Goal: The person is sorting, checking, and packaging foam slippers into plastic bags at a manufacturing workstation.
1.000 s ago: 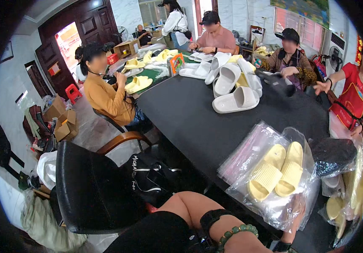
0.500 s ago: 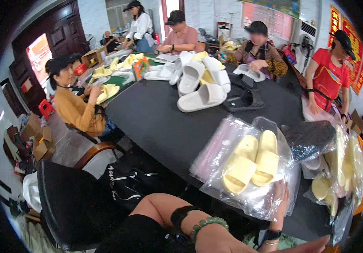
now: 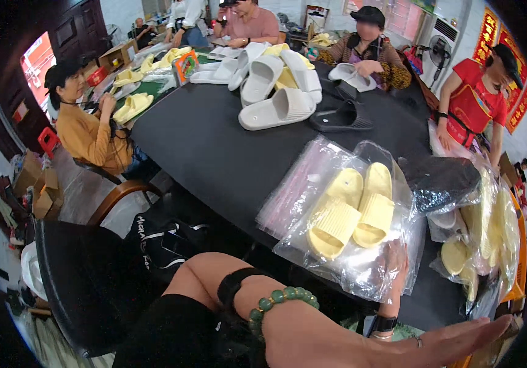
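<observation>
Two yellow slippers (image 3: 334, 222) lie side by side with clear plastic bags (image 3: 285, 205) on the near right part of the black table (image 3: 196, 147). I cannot tell if they are in a bag or on top. The right grip (image 3: 393, 262) is just beside them, behind shiny plastic, so I cannot tell if it holds anything. The left grip (image 3: 477, 337) is open and flat, its fingers pointing right. Farther back are gray slippers (image 3: 279, 111) and black slippers (image 3: 344, 118).
</observation>
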Action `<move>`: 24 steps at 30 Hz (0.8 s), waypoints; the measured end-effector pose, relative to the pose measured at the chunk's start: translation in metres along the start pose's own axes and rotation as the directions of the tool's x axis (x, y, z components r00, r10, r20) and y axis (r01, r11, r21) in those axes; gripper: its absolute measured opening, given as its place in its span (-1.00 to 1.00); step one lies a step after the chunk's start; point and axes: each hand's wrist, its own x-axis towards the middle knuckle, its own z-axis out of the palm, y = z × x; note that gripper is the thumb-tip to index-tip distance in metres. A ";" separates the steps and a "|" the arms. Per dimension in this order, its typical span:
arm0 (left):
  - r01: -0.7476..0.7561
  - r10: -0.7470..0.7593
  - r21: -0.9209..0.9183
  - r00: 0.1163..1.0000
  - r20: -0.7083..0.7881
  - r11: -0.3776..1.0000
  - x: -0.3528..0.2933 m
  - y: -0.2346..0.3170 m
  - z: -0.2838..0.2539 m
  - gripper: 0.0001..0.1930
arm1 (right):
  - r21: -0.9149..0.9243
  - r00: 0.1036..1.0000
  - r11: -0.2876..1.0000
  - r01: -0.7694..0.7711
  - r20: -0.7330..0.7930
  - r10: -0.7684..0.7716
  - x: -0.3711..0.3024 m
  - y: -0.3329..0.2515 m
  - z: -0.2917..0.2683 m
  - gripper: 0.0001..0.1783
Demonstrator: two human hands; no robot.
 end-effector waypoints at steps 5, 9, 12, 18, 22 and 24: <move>0.081 -0.060 0.321 0.995 -0.074 0.944 0.006 -0.003 0.019 -0.46 | -0.076 0.997 0.997 -0.010 0.071 0.015 -0.006 0.014 0.009 -0.47; 0.159 -0.099 0.481 0.984 -0.148 0.862 0.011 -0.003 0.023 -0.61 | -0.129 0.999 0.992 0.004 0.049 0.002 -0.013 0.022 0.010 -0.48; 0.208 -0.118 0.544 0.974 -0.195 0.813 0.008 -0.001 0.035 -0.71 | -0.196 0.997 0.980 -0.021 0.075 0.036 -0.008 0.020 0.008 -0.47; 0.322 -0.164 0.626 0.941 -0.298 0.710 0.001 0.006 0.049 -0.81 | -0.278 0.995 0.960 -0.021 0.089 0.048 0.006 0.002 0.001 -0.42; 0.100 -0.261 0.812 0.963 0.066 0.576 -0.035 -0.040 0.056 -0.21 | -0.215 0.998 0.974 0.067 0.018 -0.064 0.007 -0.007 -0.002 -0.36; 0.129 -0.189 0.688 0.982 0.013 0.715 -0.026 -0.028 0.048 -0.43 | -0.164 0.998 0.985 0.054 0.053 -0.046 0.003 -0.004 0.001 -0.41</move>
